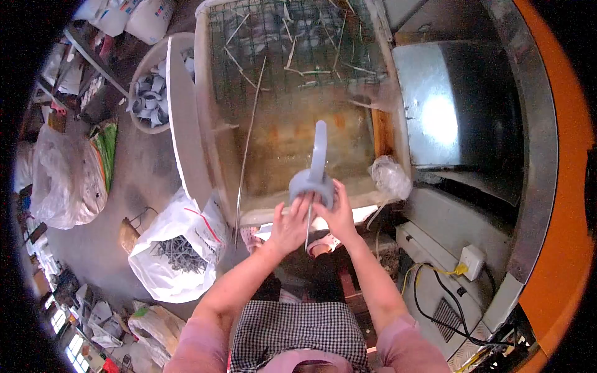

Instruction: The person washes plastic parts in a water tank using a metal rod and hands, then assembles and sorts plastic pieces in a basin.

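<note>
Both my hands are on a grey plastic part (305, 181) with a rounded, cup-like body and a long curved arm (319, 144) pointing away from me. My left hand (290, 227) has its fingers bent against the near side of the body. Around the right side of the body curl the fingers of my right hand (338, 216). A thin pale rod or blade (308, 229) sticks out toward me between the hands; which hand holds it, I cannot tell. The part is above the near end of a water-filled tank (403, 146).
A wire grid (311, 37) with thin strips lies in the tank's far half. A long thin rod (250, 133) leans on its left side. Left are a tub of grey parts (149, 99) and a white bag (165, 283). A machine with cables (457, 298) stands right.
</note>
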`<state>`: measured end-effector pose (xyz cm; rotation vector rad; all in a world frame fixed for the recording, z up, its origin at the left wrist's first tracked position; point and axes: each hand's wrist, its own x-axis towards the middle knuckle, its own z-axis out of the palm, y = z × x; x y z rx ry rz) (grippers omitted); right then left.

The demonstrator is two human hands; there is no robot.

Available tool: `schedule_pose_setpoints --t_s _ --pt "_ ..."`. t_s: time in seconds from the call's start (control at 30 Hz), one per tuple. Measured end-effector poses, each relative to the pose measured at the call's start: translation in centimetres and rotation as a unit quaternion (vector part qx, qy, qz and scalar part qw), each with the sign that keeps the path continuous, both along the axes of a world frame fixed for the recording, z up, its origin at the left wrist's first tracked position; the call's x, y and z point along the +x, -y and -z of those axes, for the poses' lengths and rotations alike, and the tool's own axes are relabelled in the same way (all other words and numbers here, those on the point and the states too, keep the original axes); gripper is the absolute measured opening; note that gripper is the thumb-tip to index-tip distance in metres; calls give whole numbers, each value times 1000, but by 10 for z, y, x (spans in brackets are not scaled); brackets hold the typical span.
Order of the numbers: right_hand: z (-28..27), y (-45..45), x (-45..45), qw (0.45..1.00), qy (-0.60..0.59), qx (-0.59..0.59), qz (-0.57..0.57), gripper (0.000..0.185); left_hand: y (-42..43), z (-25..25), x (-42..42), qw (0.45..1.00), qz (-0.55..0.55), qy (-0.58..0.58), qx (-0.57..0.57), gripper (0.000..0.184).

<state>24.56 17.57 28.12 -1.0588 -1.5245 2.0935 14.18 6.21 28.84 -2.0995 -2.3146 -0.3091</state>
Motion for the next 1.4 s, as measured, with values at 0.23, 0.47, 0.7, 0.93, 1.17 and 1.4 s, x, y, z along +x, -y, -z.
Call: schedule_pose_setpoints --t_s 0.23,0.47,0.7,0.93,1.17,1.4 --pt "35 2 -20 996 30 -14 88 58 -24 21 -15 993 -19 30 -113 40" --pt "54 16 -22 993 89 39 71 57 -24 9 -20 988 -30 58 -143 37" --pt "75 25 -12 989 122 -24 76 61 -13 42 -12 843 -200 493 -83 38" --pt "112 27 -25 986 155 -53 38 56 -5 77 -7 972 -170 108 -121 35" --pt "201 -3 -61 923 316 218 -12 58 35 55 -38 921 -259 128 -262 46" --pt "210 -17 -114 897 274 347 -10 65 221 -41 -40 912 -364 171 -84 52"
